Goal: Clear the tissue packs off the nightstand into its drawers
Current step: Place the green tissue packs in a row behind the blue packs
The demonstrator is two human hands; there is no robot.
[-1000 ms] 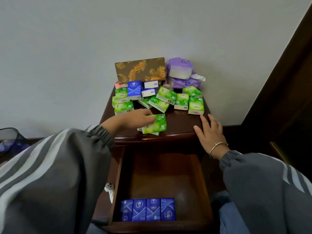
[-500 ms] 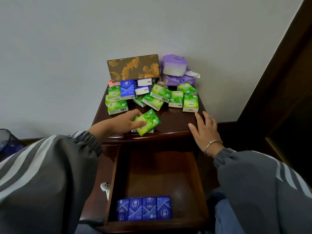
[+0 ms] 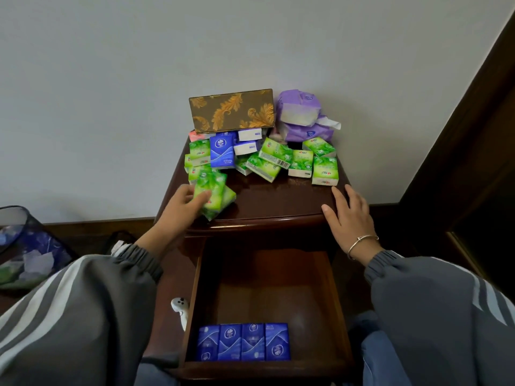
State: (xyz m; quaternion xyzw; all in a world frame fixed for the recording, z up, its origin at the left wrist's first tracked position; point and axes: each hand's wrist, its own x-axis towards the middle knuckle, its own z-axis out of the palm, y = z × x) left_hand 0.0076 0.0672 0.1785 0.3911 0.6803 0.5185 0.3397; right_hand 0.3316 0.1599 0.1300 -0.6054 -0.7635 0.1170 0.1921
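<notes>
- Tissue packs (image 3: 269, 160) crowd the back half of the nightstand (image 3: 278, 201), at 12 o'clock from you: mostly green ones, with one blue pack (image 3: 222, 152) standing among them and two small white-ended ones just behind it.
- Your left hand (image 3: 182, 211) is at the 9 o'clock side of the tabletop, its fingers (image 3: 199, 201) curled onto a green pack (image 3: 209, 192) that sits tilted on other green packs; the pack is blurred, so you cannot tell whether it is lifted clear.
- Your right hand (image 3: 349, 215) lies flat on the front edge at 3 o'clock, fingers spread and holding nothing, just short of the nearest green pack (image 3: 324, 171).
- A brown box with gold leaves (image 3: 232, 111) stands against the wall at the back, and purple soft packs (image 3: 302, 117) are stacked just to its 3 o'clock side, one with a tissue poking out.
- Below, at 6 o'clock, the top drawer (image 3: 338, 316) is pulled out; four blue packs (image 3: 243, 342) stand side by side, touching, in a row along its front wall.
- A bin with a dark liner (image 3: 25, 246) sits on the floor far out at 9 o'clock.
</notes>
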